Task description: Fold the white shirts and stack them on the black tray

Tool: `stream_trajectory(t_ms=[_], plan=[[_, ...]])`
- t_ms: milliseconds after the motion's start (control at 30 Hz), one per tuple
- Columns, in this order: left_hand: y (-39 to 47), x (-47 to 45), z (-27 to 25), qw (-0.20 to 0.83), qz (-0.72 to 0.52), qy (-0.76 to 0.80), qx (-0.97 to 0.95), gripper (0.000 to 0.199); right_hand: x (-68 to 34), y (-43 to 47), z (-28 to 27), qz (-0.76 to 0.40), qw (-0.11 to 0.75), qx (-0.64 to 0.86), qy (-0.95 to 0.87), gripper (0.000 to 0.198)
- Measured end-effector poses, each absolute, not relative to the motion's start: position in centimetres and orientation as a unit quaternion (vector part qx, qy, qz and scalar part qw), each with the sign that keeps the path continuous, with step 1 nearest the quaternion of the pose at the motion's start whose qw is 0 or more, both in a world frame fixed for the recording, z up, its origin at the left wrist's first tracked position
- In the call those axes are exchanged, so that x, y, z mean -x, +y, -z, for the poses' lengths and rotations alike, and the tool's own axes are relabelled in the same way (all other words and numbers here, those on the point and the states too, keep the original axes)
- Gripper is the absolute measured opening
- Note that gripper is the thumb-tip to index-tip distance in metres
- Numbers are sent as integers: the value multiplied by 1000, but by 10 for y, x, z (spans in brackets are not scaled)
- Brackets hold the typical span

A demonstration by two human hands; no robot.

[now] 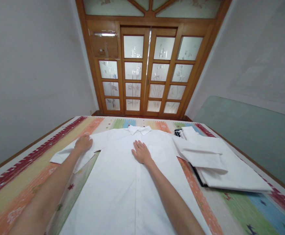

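Observation:
A white short-sleeved button-up shirt [118, 176] lies spread front side up, its collar pointing away from me. My left hand [83, 143] is on the sleeve at the left, fingers curled in against the cloth; part of the grip is hidden under the hand. Flat on the chest, just right of the button line and below the collar, rests my right hand [142, 152] with its fingers stretched out. The right sleeve reaches over onto a stack of folded white clothes [235, 166].
Under everything is a striped, patterned bed cover [230, 212]. Something black shows beneath the folded stack. A pale green headboard-like panel [250, 130] leans at the right wall. Wooden doors with frosted panes [147, 71] stand beyond the far edge.

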State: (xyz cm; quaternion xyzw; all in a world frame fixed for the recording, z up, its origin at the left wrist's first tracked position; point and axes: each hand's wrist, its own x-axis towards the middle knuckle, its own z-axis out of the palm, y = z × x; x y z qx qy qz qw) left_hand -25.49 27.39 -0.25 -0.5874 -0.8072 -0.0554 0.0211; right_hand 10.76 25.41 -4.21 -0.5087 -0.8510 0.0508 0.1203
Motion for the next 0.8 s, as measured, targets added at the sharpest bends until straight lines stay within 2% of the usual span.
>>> stream_trajectory(t_ms=[233, 367, 633, 800], plan=[[223, 259, -21, 116, 74, -794, 591, 51, -107, 255, 44, -57, 110, 511, -851, 58], [188, 264, -19, 134, 87, -810, 564, 48, -106, 255, 43, -54, 102, 516, -849, 59], [157, 256, 1, 134, 101, -787, 594, 49, -106, 253, 40, -42, 99, 517, -849, 58], [177, 279, 4, 67, 95, -765, 633, 48, -106, 252, 38, -41, 96, 518, -849, 57]])
